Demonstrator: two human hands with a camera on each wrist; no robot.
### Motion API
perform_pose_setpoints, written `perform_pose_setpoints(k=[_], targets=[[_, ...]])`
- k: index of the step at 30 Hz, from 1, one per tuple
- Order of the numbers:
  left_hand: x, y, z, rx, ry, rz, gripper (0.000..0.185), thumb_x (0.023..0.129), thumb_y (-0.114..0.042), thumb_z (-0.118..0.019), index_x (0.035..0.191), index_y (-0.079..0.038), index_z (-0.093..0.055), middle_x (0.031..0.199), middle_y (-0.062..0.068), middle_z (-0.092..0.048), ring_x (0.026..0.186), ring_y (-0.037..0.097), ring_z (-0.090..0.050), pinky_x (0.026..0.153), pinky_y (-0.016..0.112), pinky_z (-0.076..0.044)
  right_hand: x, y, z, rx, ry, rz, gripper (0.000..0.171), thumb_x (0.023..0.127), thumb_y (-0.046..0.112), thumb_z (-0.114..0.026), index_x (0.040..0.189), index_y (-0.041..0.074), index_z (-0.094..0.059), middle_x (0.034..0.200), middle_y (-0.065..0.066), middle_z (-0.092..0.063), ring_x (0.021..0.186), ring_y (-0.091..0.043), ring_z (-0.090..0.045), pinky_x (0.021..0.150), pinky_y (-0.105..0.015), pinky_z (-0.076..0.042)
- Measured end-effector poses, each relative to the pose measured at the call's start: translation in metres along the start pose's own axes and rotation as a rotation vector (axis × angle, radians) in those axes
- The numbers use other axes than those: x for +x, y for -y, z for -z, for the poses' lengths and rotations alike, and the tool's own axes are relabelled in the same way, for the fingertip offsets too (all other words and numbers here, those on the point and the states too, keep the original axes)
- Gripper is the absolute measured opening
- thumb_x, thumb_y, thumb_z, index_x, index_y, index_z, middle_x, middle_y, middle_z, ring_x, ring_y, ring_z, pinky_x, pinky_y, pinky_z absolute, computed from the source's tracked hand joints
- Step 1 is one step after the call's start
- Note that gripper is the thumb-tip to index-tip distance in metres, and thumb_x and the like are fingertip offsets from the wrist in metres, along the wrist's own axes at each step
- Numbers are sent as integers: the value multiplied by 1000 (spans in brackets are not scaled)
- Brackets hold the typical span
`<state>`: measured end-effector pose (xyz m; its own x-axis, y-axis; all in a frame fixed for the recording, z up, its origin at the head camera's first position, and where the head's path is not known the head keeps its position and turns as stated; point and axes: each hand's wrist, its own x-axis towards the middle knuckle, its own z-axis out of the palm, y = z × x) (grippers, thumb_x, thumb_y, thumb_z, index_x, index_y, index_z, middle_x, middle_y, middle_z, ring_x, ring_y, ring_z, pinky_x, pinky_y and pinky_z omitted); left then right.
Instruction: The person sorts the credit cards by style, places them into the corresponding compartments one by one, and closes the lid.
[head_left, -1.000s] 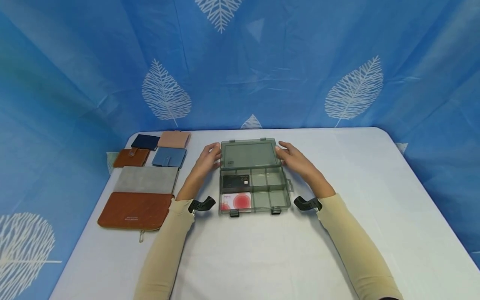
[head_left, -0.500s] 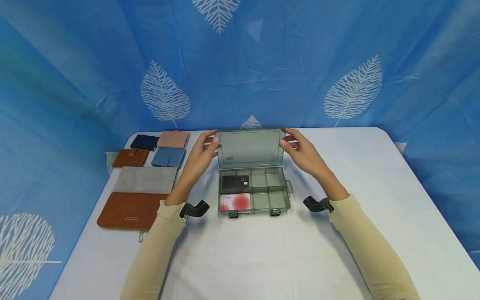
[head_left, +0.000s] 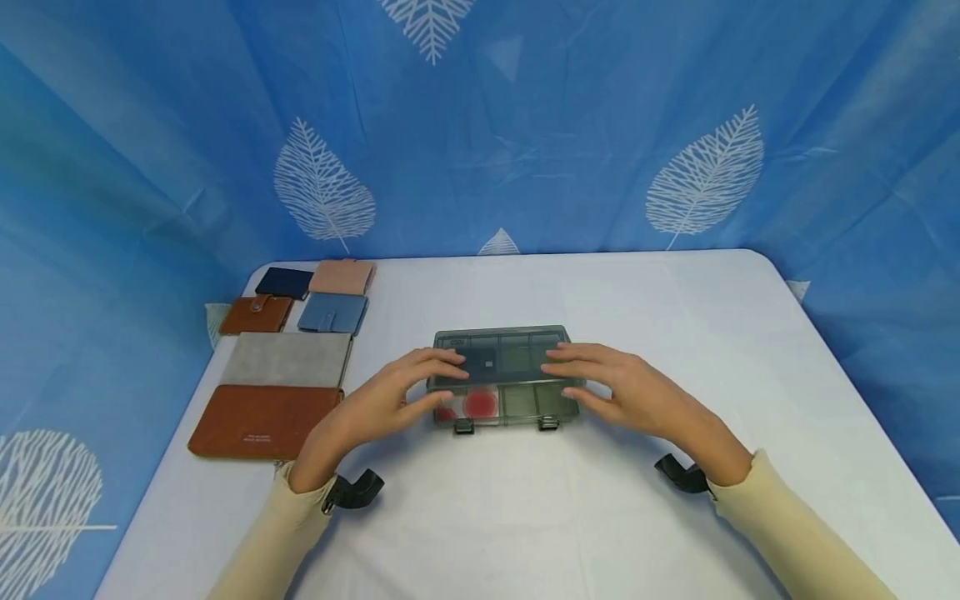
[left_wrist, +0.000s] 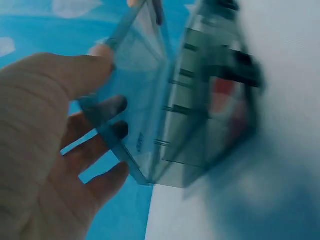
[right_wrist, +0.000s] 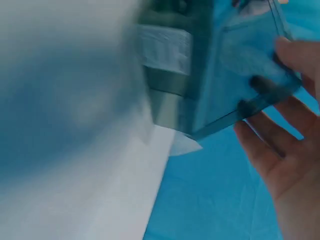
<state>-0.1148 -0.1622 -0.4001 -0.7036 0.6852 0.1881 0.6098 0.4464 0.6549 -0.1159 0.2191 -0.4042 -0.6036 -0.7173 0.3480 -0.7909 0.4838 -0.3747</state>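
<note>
A see-through grey-green compartment box (head_left: 521, 402) lies at mid-table. Its hinged lid (head_left: 504, 335) leans forward over the back row in the head view, its front edge above the base. My left hand (head_left: 393, 393) holds the lid's left end between thumb and fingers. The right hand (head_left: 630, 388) grips the other end likewise. Both wrist views, blurred, show the lid (left_wrist: 137, 95) raised, with thumb and fingers on opposite faces. A red-and-white card (head_left: 481, 403) lies in the front left; a dark card (head_left: 477, 364) shows dimly through the lid behind it.
At the table's left lie a brown zip pouch (head_left: 262, 422), a grey pouch (head_left: 285, 360), a blue wallet (head_left: 332, 313), a small brown wallet (head_left: 255, 316), a pink wallet (head_left: 341, 277) and a navy wallet (head_left: 283, 282). A blue leaf-print curtain (head_left: 510, 150) hangs behind.
The lid has swung from lying back, through upright, to leaning forward over the base. Both hands have moved with it toward the person. The pouches and wallets have stayed put.
</note>
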Motion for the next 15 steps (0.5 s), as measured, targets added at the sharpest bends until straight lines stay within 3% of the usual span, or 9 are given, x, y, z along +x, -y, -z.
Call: perform_pose_setpoints(k=[3, 7, 15], targets=[[-4, 2, -8, 131, 57, -39, 35, 103, -16, -75, 138, -12, -72, 157, 11, -56, 148, 33, -50, 116, 53, -46, -4, 1, -8, -56, 58, 36, 54, 92, 11, -86, 143, 14, -71, 152, -12, -63, 141, -36, -58, 100, -52, -58], [-2, 8, -18, 246, 51, -91, 36, 101, -13, -77, 137, -15, -73, 158, 12, -56, 150, 35, -48, 118, 53, -45, -5, -1, -16, -80, 85, 6, 50, 93, 13, -85, 141, 14, -73, 154, -12, -62, 145, -37, -54, 102, -52, -58], [0, 18, -26, 286, 42, -115, 40, 99, -8, -78, 138, -17, -74, 159, 12, -56, 153, 35, -45, 117, 52, -47, -8, -5, -29, -98, 83, -43, 52, 93, 9, -85, 143, 14, -71, 159, -13, -56, 149, -40, -49, 98, -50, -59]])
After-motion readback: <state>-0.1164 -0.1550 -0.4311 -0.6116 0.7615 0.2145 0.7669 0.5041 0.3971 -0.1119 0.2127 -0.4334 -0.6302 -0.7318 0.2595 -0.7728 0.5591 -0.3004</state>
